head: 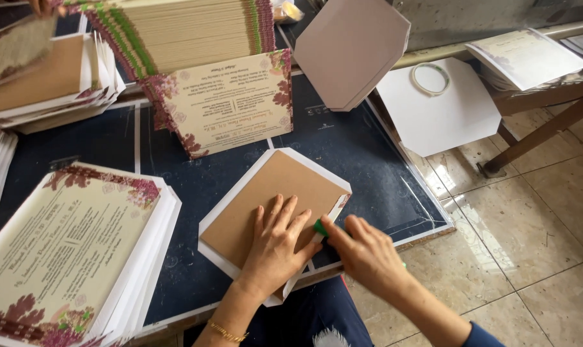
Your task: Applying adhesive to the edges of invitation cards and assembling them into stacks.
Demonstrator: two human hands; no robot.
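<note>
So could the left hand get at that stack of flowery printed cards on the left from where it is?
Probably yes. The left hand lies flat on the brown board, holding nothing, and only bare dark mat lies between it and the stack of printed cards. It would have to let go of the board, though.

Two hands, one green tool, one tape ring, one bracelet (gold)

This was a small card-making or print-finishing workshop, worked low on a tiled floor. A dark cutting mat covered the board; stacks of floral-bordered printed cards lay at eight o'clock, a tall fanned pile stood at twelve, and blank white octagonal sheets with a tape ring sat at two
</note>
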